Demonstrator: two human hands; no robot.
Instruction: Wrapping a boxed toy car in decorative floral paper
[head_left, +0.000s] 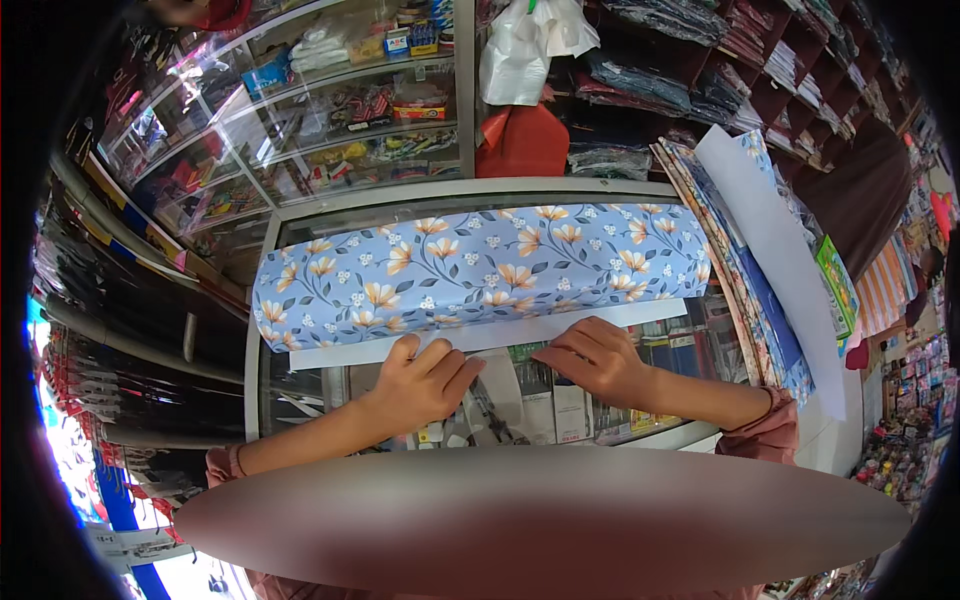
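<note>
A blue sheet printed with orange and white flowers (465, 270) lies across the glass counter, curved over like a loose roll. Along its near side runs a plain white strip (525, 328), which looks like its reverse. My left hand (427, 379) is at the left part of this strip, fingers bent at its near edge; whether they pinch it cannot be told. Over the right part of the strip's near edge is my right hand (600, 360), its fingers curled and thumb side towards the middle. Whether it grips the strip is also unclear.
Under the counter glass are boxed goods (570, 412). More rolled or folded patterned sheets (750, 277) lean at the counter's right end beside a green packet (836, 285). Glass shelves (360, 90) stand beyond, near hanging white plastic bags (517, 60) and a red bag (525, 142).
</note>
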